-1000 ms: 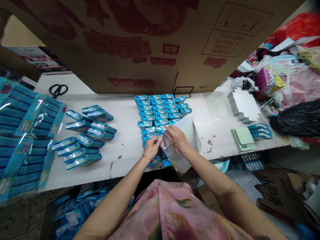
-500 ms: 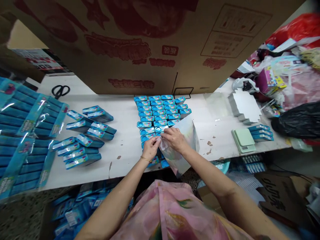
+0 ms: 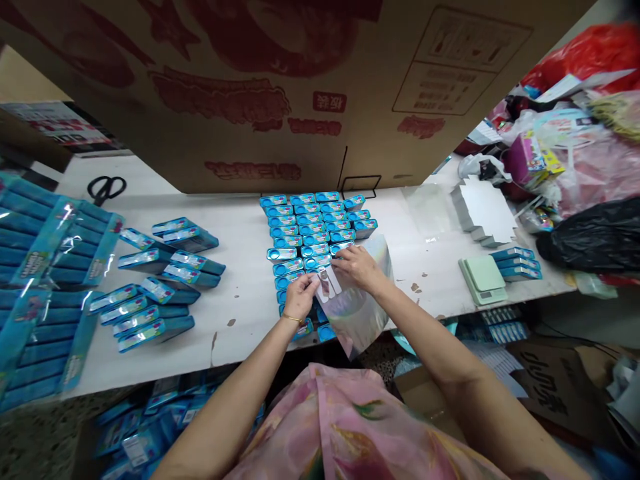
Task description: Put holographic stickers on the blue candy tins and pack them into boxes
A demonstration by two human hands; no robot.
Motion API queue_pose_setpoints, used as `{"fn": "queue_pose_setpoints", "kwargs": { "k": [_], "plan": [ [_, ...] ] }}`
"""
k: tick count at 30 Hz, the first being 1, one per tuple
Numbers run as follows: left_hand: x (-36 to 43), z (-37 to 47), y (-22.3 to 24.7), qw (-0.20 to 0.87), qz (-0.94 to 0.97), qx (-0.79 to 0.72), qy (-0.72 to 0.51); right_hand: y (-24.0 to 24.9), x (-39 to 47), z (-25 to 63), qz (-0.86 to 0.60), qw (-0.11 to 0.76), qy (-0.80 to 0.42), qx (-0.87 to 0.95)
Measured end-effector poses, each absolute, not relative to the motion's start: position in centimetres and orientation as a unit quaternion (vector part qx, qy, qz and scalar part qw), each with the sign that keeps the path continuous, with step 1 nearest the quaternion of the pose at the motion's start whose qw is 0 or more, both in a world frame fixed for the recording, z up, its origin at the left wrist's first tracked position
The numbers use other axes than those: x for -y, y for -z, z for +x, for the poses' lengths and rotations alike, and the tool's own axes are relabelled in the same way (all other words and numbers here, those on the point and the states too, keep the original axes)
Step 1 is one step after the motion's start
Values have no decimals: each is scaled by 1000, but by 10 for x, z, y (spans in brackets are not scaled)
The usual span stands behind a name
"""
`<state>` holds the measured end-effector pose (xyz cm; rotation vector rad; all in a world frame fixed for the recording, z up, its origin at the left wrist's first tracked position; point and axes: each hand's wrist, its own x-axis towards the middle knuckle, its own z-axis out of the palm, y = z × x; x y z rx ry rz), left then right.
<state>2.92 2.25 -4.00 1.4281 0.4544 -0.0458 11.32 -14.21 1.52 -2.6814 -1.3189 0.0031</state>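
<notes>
A shiny silvery sheet (image 3: 357, 313), with small pale label-like patches along its left edge, hangs at a slant over rows of blue boxes (image 3: 315, 237). My left hand (image 3: 301, 297) is closed in a pinch at the sheet's left corner; whether it grips the sheet itself or a small label cannot be made out. My right hand (image 3: 359, 267) is closed on the sheet's upper edge, fingers bent over it. Under the sheet and hands, some of the boxes are hidden. More blue boxes (image 3: 155, 327) lie in loose groups on the left of the white table (image 3: 240, 267).
A large cardboard box (image 3: 280, 140) stands behind the rows. Black scissors (image 3: 106, 189) and plastic-wrapped blue packs (image 3: 45, 267) are at left. To the right are a pale green scale (image 3: 483, 280), a stack of white cut card (image 3: 484, 212) and piled bags (image 3: 590, 227).
My right hand has moved slightly up and away from the left, so the pale patches on the sheet's edge show more. The view has shifted slightly.
</notes>
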Motion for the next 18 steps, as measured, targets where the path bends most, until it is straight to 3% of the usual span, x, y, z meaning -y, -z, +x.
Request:
{"fn": "queue_pose_setpoints", "kwargs": {
  "k": [7,11,18],
  "plan": [
    [-6,39,29,780,563,-270,40,8,157,109,-874,85,58,474],
    [-2,49,42,756,592,-278,40,-20,165,96,-894,137,48,424],
    [-10,59,38,633,753,-181,-15,-84,168,62,-894,356,-82,258]
  ]
}}
